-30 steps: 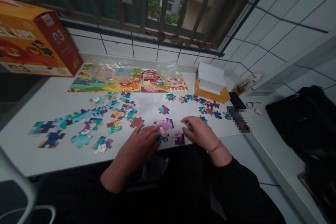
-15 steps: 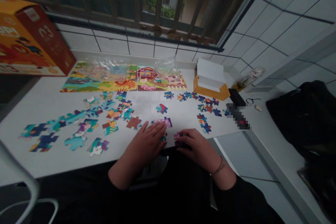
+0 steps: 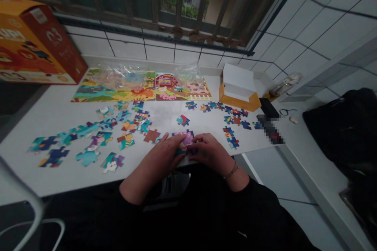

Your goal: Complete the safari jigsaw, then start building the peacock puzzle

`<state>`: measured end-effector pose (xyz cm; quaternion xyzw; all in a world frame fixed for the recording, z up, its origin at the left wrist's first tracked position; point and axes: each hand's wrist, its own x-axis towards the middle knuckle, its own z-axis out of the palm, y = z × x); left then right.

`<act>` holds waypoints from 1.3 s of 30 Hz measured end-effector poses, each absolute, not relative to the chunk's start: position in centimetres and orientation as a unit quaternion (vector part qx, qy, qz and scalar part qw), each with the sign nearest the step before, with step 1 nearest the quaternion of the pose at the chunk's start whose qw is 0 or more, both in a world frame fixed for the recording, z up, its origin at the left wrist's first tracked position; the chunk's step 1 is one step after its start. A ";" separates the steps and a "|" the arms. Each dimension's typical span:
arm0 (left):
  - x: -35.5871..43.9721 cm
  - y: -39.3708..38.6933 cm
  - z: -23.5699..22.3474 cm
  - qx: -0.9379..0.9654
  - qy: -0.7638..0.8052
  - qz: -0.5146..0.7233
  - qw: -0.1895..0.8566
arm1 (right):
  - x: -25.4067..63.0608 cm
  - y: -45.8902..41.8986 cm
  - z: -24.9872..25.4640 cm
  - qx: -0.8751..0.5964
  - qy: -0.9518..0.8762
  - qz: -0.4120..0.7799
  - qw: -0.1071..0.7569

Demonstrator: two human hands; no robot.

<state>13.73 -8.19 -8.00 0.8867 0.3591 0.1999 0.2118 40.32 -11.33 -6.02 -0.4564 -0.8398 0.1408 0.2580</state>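
Note:
Near the table's front edge lies a small group of purple puzzle pieces (image 3: 187, 138). My left hand (image 3: 165, 152) rests flat on the left part of this group, fingers stretched out. From the right, my right hand (image 3: 209, 150) pinches a purple puzzle piece (image 3: 193, 150) against the group's lower right edge; the fingers hide most of it, and I cannot tell whether it is joined. A brown puzzle piece (image 3: 152, 136) lies just left of my left hand. Behind the hands is a single blue and red puzzle piece (image 3: 183, 120).
Loose pieces spread across the left of the white table (image 3: 118, 178), including a rabbit piece (image 3: 112, 162). More dark blue pieces (image 3: 231, 137) lie right. Behind stand picture boards (image 3: 141, 92) under plastic bags, an open yellow box (image 3: 240, 96) and a large orange box (image 3: 32, 43).
My right hand has moved left and slightly up with its piece, from a gap apart to touching the purple group. My left hand stays on the group. The view has shifted slightly.

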 end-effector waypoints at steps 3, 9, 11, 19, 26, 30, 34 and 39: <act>13.6 -8.3 -7.9 0.888 0.354 0.201 0.214 | 40.8 -11.4 -6.6 -0.439 -0.851 0.131 0.258; 13.5 -8.3 -7.6 0.896 0.343 0.187 0.210 | 40.9 -11.4 -7.0 -0.413 -0.863 0.116 0.268; 13.5 -8.3 -7.6 0.899 0.340 0.181 0.206 | 40.8 -11.3 -6.9 -0.409 -0.864 0.114 0.271; 13.7 -8.4 -7.0 0.908 0.334 0.162 0.194 | 41.0 -11.5 -6.6 -0.393 -0.870 0.103 0.280; 13.8 -8.5 -7.4 0.908 0.340 0.167 0.182 | 40.5 -11.5 -6.2 -0.425 -0.854 0.137 0.265; 13.6 -8.6 -7.7 0.911 0.335 0.180 0.162 | 39.9 -10.2 -5.3 -0.441 -0.848 0.153 0.251; 13.4 -8.6 -7.6 0.915 0.325 0.180 0.156 | 38.4 -6.9 -3.7 -0.540 -0.809 0.118 0.200; 13.5 -8.4 -7.7 0.914 0.328 0.188 0.149 | 35.4 -2.4 -2.3 -0.632 -0.757 0.092 0.136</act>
